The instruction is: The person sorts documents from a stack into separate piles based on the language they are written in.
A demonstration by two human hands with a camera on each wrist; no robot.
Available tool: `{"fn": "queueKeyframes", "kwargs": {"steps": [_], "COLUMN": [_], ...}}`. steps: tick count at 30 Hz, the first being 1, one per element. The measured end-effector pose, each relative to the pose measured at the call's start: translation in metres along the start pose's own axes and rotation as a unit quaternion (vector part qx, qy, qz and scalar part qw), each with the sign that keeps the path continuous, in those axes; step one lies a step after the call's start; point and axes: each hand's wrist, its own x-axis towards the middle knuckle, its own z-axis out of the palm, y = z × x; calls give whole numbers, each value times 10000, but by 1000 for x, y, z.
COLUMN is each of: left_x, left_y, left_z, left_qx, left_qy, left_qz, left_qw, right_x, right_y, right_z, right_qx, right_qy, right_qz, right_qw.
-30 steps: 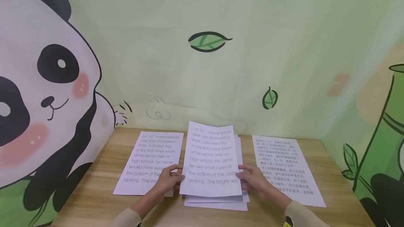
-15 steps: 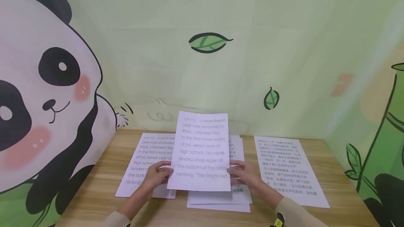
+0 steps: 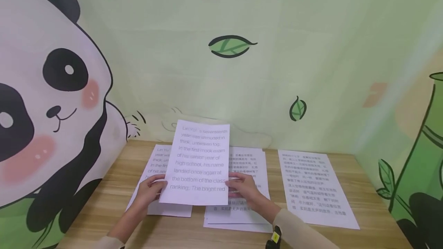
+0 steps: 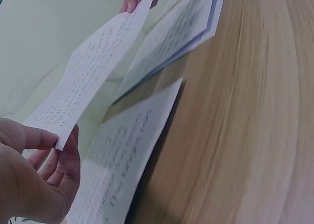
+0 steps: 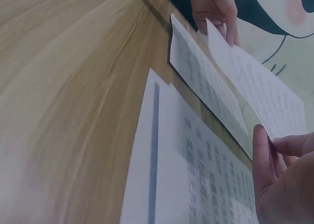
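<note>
Both hands hold up a sheet of paper (image 3: 197, 164) printed with large English text. My left hand (image 3: 149, 191) pinches its left edge between thumb and fingers, and my right hand (image 3: 245, 191) pinches the right edge. In the left wrist view the held sheet (image 4: 93, 67) hangs above the table, slightly bowed. Below it on the left lies another English-text sheet (image 3: 176, 206), partly covered from the head view. Under the right hand is a middle stack of paper (image 3: 238, 218) with Chinese text on top, its sheets slightly offset.
A separate sheet with Chinese text (image 3: 318, 187) lies on the right of the wooden table (image 3: 373, 203). Behind the table's far edge hangs a pale green backdrop (image 3: 166, 49) with a cartoon panda and leaves.
Both hands have carried the English-text sheet left and slightly up, from over the middle stack toward the left sheet. The Chinese text on the middle stack has come into view.
</note>
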Motion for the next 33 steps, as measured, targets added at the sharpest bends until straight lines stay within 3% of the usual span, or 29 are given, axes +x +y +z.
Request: {"fn": "queueKeyframes", "kwargs": {"steps": [4, 14, 22, 28, 33], "left_x": [4, 10, 16, 19, 19], "left_y": [-11, -21, -33, -40, -43], "left_z": [-16, -48, -63, -70, -73], "left_qx": [-136, 150, 128, 205, 429], "left_qy": [236, 538, 442, 706, 1019], "left_qz": [-52, -321, -751, -701, -419], "left_qw": [9996, 9979, 9961, 9948, 9930], "right_x": [6, 25, 32, 32, 30], "right_y": [4, 4, 11, 11, 7], "right_z": [23, 62, 84, 88, 86], "right_qx": [139, 371, 485, 640, 657], "right_qy": [-127, -350, -654, -893, -961], "right_qz": [176, 409, 563, 642, 600], "right_qw": [9997, 9979, 9951, 9919, 9914]}}
